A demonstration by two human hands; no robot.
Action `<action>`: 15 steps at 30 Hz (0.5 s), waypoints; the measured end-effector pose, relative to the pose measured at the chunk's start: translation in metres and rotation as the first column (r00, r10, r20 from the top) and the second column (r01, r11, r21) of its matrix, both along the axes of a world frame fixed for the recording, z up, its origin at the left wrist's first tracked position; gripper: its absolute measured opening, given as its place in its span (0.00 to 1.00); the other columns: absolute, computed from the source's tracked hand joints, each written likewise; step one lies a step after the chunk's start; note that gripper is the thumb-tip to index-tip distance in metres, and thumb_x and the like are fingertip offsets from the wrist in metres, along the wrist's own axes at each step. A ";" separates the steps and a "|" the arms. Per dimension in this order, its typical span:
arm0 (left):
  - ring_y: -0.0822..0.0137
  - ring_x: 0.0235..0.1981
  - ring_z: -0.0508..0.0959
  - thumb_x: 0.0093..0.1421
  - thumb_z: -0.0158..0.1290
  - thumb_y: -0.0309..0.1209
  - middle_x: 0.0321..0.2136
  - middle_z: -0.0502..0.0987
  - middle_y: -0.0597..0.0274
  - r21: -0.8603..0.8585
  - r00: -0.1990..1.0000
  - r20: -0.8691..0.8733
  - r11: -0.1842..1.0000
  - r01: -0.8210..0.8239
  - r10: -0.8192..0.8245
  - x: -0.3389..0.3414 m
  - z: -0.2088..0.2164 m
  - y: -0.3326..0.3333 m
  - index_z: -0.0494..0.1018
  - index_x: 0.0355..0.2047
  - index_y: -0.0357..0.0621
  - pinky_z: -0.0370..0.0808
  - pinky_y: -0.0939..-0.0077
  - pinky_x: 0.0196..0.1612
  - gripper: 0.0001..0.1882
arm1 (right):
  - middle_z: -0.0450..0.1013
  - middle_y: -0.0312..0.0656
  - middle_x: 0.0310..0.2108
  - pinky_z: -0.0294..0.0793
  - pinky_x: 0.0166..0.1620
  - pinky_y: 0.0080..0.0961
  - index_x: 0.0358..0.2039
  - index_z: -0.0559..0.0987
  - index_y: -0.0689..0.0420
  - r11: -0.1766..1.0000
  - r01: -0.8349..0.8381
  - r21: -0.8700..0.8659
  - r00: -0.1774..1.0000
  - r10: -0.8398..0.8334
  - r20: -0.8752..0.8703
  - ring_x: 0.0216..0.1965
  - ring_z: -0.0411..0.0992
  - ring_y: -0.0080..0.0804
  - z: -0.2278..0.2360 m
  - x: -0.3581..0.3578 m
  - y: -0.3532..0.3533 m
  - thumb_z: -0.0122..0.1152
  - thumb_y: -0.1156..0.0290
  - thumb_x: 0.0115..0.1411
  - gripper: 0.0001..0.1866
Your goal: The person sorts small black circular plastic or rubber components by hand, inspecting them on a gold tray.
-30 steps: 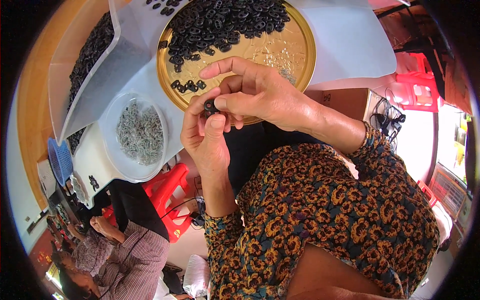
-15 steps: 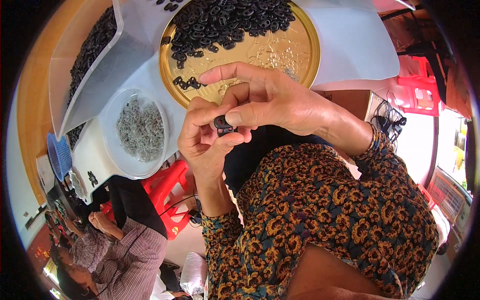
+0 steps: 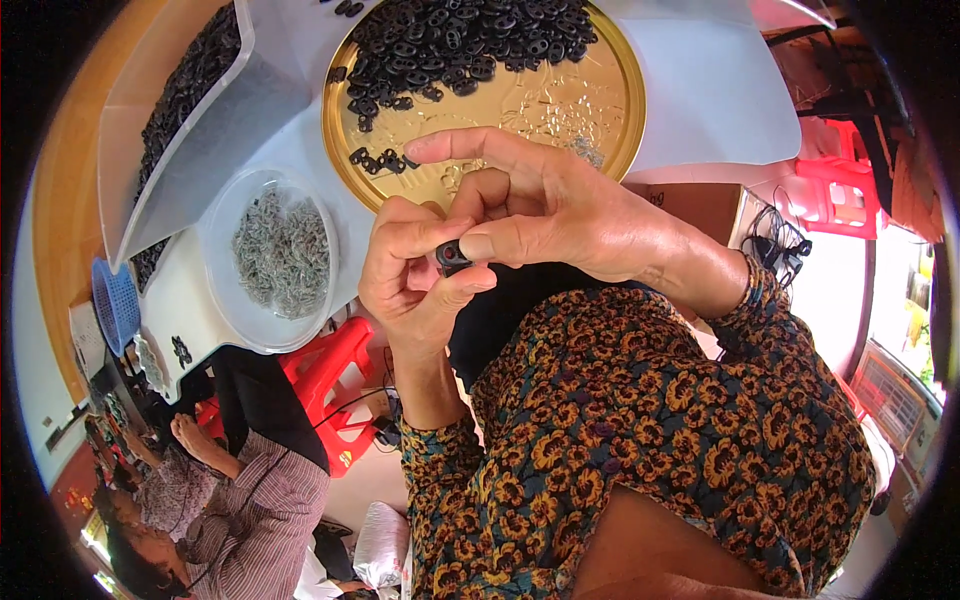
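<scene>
Between the thumb and fingers of my left hand (image 3: 405, 275) is a small black plastic cord lock (image 3: 452, 257), pinched and partly covered. My right hand (image 3: 565, 215) has its thumb pressed on the cord lock's top, with the index finger stretched out over the tray. Just beyond my hands lies a round gold tray (image 3: 632, 110). A heap of black two-hole cord lock parts (image 3: 450, 50) covers its far side, and a few black pieces (image 3: 378, 160) lie near its left rim. Some small metal springs (image 3: 585, 150) sit at the tray's right.
Left of the tray, a clear round bowl (image 3: 222, 265) holds many small metal springs (image 3: 283, 258). Behind it, a large translucent bin (image 3: 190, 170) contains more black parts. A blue basket (image 3: 118, 305), red stool (image 3: 335, 385) and seated person (image 3: 255, 510) are at the left; a cardboard box (image 3: 700, 205) is at the right.
The cord lock shows shorter between my fingers, its lower part now mostly hidden. My right thumb has come slightly further over it. The other person's hands have shifted a little.
</scene>
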State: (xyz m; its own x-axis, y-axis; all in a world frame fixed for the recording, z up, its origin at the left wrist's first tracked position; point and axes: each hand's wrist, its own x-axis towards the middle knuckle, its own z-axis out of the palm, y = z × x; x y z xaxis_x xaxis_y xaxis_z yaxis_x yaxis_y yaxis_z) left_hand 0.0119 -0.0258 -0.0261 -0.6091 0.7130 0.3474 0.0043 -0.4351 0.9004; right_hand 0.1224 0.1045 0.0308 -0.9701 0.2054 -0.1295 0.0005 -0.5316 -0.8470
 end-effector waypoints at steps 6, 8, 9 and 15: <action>0.78 0.26 0.64 0.45 0.69 0.29 0.27 0.69 0.68 0.043 0.999 0.017 0.998 -0.040 0.039 0.006 0.004 -0.002 0.75 0.34 0.40 0.58 0.86 0.29 0.17 | 0.72 0.40 0.36 0.70 0.45 0.22 0.63 0.59 0.58 1.000 0.012 -0.008 1.000 -0.012 -0.004 0.40 0.71 0.24 0.001 0.002 -0.004 0.58 0.76 0.60 0.31; 0.78 0.26 0.65 0.46 0.69 0.29 0.27 0.69 0.68 0.052 0.997 0.048 0.997 -0.058 0.055 0.007 0.003 -0.002 0.75 0.33 0.40 0.59 0.86 0.29 0.17 | 0.72 0.41 0.36 0.71 0.44 0.21 0.62 0.59 0.59 1.000 -0.011 0.029 1.000 0.011 -0.019 0.38 0.72 0.24 0.002 0.002 -0.001 0.57 0.76 0.61 0.29; 0.77 0.27 0.66 0.45 0.69 0.30 0.28 0.69 0.67 0.018 0.998 0.051 0.999 -0.028 0.027 0.005 -0.003 -0.006 0.74 0.37 0.39 0.61 0.86 0.30 0.20 | 0.73 0.41 0.37 0.71 0.44 0.21 0.61 0.60 0.59 0.999 -0.013 0.049 0.999 0.015 -0.041 0.38 0.72 0.24 0.000 0.002 -0.001 0.57 0.76 0.62 0.28; 0.76 0.31 0.69 0.47 0.67 0.25 0.31 0.70 0.66 0.025 0.976 0.174 0.991 0.130 -0.132 0.009 0.015 0.008 0.66 0.52 0.38 0.66 0.84 0.32 0.32 | 0.74 0.34 0.33 0.71 0.38 0.18 0.49 0.74 0.61 0.701 0.332 0.631 0.941 -0.292 -0.171 0.33 0.70 0.16 0.025 0.013 0.044 0.58 0.75 0.60 0.16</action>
